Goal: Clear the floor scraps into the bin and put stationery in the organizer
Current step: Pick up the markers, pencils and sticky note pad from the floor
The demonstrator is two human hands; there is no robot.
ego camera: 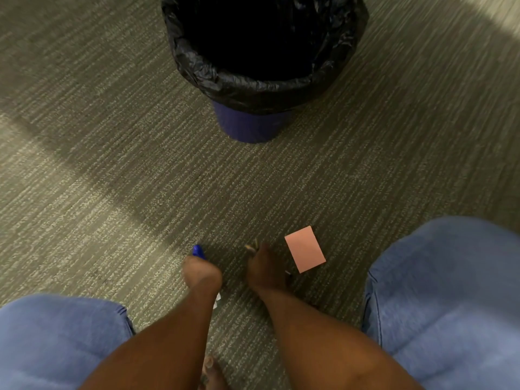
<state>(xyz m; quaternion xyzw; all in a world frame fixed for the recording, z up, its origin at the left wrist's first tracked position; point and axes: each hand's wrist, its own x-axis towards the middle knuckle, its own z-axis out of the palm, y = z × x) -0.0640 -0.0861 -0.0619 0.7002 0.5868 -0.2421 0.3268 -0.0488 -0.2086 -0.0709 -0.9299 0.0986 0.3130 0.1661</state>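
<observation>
Beside pink note (305,249), right hand (266,273) reaches carpet (112,164).

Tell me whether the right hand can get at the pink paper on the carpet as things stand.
Probably yes. The pink paper lies flat on the carpet just beside the right hand, nothing between them, though that hand already seems to hold something small.

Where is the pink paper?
In the head view, the pink paper lies flat on the carpet, just right of the right hand, on the near side of the bin.
</observation>
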